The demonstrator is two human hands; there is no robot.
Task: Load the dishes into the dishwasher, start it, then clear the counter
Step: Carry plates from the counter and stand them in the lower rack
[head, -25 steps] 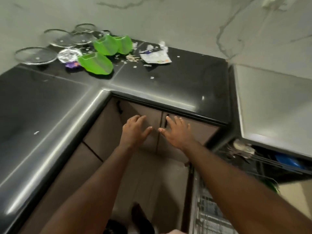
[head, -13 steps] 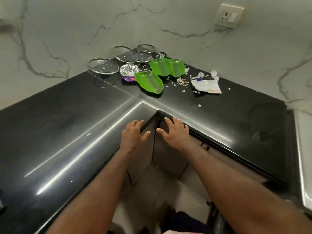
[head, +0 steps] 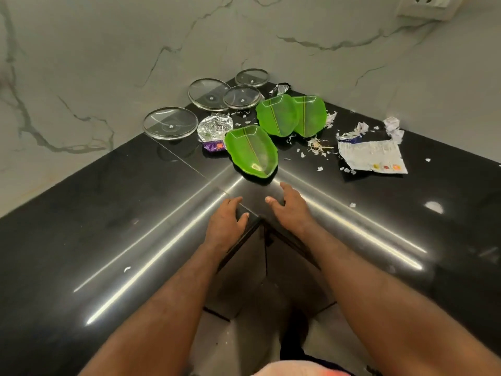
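Note:
Three green leaf-shaped plates lie in the corner of the black counter (head: 108,213): the nearest plate (head: 250,150), a middle plate (head: 276,115) and a far plate (head: 310,115) overlapping it. Several clear glass lids sit behind them, the nearest lid (head: 170,122) at the left, a larger lid (head: 208,94) further back. My left hand (head: 226,222) and my right hand (head: 291,206) hover over the counter's inner corner edge, fingers relaxed, holding nothing, a short way before the nearest plate.
Crumpled foil (head: 215,127), a purple wrapper (head: 214,146), a torn white packet (head: 372,156) and paper scraps litter the corner. Marble walls close in behind, with a socket (head: 425,6) at the upper right. Cabinet doors (head: 244,267) stand below the corner.
The view has swung left and up, away from the dishwasher, and closer to the corner. Both hands have moved forward from the cabinet fronts to the counter's edge.

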